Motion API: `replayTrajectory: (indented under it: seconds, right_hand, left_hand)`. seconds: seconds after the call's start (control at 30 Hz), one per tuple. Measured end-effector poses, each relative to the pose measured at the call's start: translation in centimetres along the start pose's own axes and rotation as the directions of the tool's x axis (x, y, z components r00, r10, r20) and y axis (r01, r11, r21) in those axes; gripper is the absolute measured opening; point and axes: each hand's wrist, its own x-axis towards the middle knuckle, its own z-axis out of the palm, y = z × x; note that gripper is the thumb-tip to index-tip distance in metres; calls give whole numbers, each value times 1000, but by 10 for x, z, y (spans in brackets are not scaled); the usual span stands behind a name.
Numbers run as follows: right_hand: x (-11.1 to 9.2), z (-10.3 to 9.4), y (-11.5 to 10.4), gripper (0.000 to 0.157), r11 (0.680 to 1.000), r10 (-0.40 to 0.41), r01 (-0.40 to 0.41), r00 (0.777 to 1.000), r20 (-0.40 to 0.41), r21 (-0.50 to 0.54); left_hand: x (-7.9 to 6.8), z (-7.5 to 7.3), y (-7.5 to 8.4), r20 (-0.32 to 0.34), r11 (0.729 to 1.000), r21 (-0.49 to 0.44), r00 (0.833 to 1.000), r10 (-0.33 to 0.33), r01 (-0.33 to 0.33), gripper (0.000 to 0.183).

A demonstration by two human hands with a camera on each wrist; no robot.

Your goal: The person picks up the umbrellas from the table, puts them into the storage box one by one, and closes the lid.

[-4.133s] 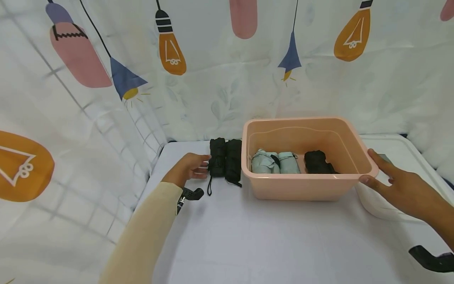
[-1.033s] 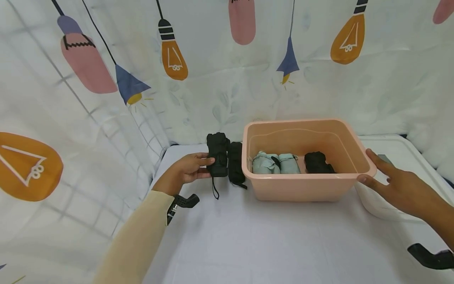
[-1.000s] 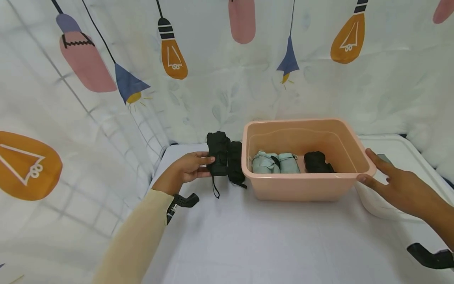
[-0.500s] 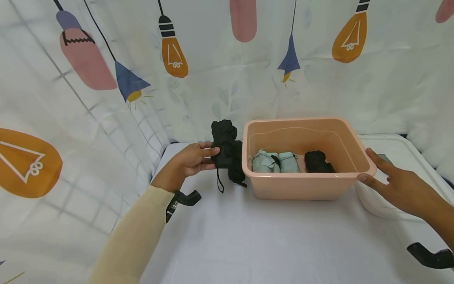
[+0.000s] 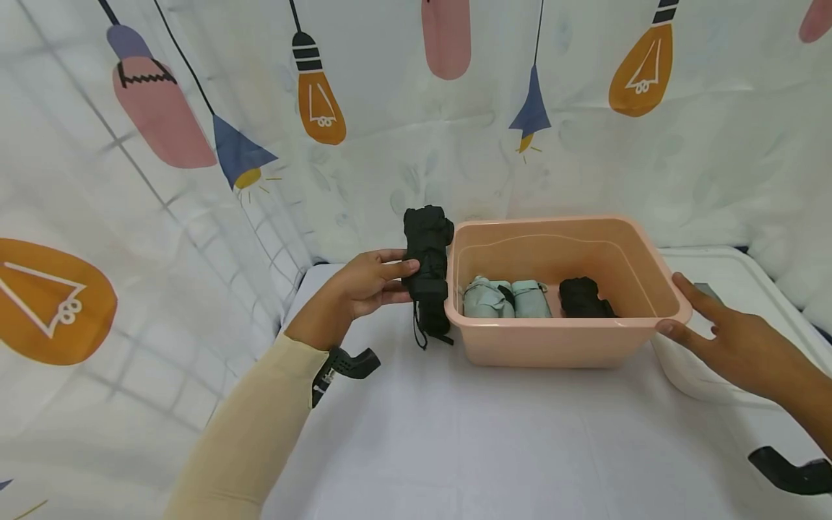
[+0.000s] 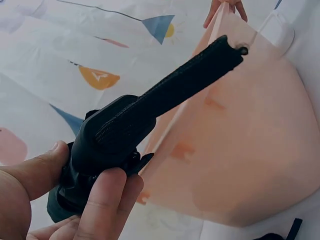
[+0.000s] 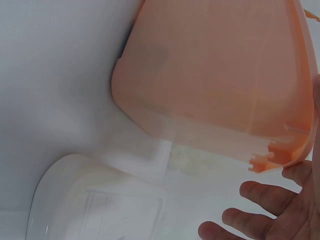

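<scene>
My left hand (image 5: pixel 367 283) pinches a folded black umbrella (image 5: pixel 425 245) between thumb and fingers, raised just left of the peach bin (image 5: pixel 552 347). In the left wrist view the umbrella (image 6: pixel 110 135) slants up to the right, its end pointing past the bin's wall. Below it on the table lies a second black umbrella (image 5: pixel 434 318), partly covered by the held one. My right hand (image 5: pixel 747 347) rests at the bin's front right corner, thumb and forefinger against the rim; its other fingers (image 7: pixel 250 220) spread loosely in the right wrist view.
Inside the bin are two pale green rolled bundles (image 5: pixel 487 297) and a black bundle (image 5: pixel 585 297). A white plastic lid or tub (image 5: pixel 728 263) stands to the right, behind my right hand. A printed curtain (image 5: pixel 403 144) hangs at the table's back edge.
My left hand has taken hold of the left black umbrella, lifted it and moved it right, over the second umbrella towards the bin. My right hand stays at the bin's corner.
</scene>
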Motion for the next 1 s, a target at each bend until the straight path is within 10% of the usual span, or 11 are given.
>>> replayTrajectory:
  seconds: [1.0]
  right_hand:
    - [0, 1, 1, 93, 1000, -27, 27, 1000, -13, 11]
  left_hand:
    - [11, 60, 6, 58, 1000, -13, 998, 17, -16, 63]
